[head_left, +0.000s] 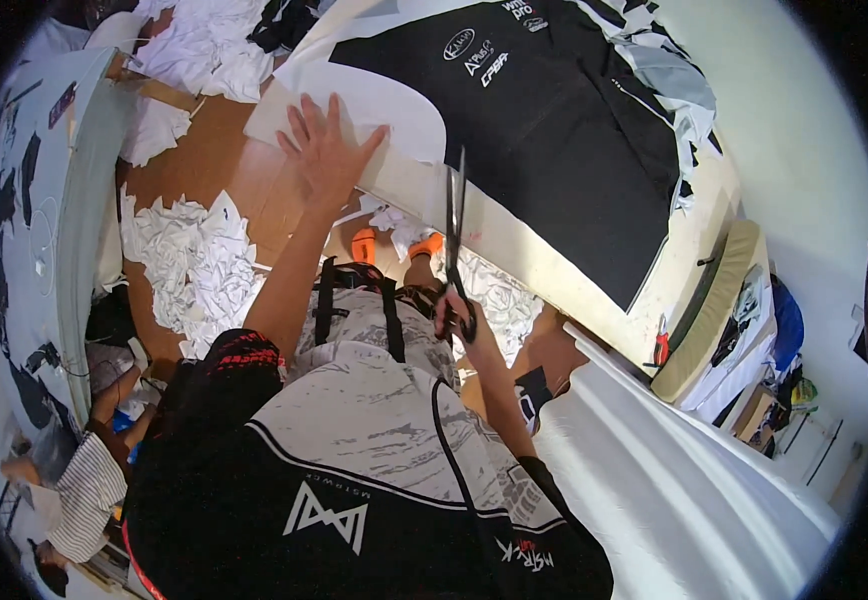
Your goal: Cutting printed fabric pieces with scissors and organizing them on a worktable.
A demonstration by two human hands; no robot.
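- Right hand: nearest item, just above the lap; fingers are closed through the handles of a pair of dark scissors, blades pointed up and away, their tips lying at the lower edge of the printed sheet.
- Printed sheet: a large white sheet bearing a big black garment-shaped panel, laid across the work table ahead of the person; its near edge is where the blades meet it.
- Left hand: laid flat on the white margin of the sheet, fingers spread open, nothing gripped; the sheet is pressed down to the left of the blades.
- Judgement on technique: the cut would be served best by long, steady closures kept just outside the black outline, with the pressing hand held well apart from the blade line and the sheet kept taut between the 2 hands.
- Paper offcuts: crumpled white scraps are heaped on the brown floor to the left; more lie below the table edge near 2 orange shoe tips.
- Labels: small white logo marks are set in a cluster at the top of the black panel; wording is not recorded.
- Far left: a second pale printed sheet with dark shapes is seen.
- Far right: a small red-handled tool rests by the table's edge.
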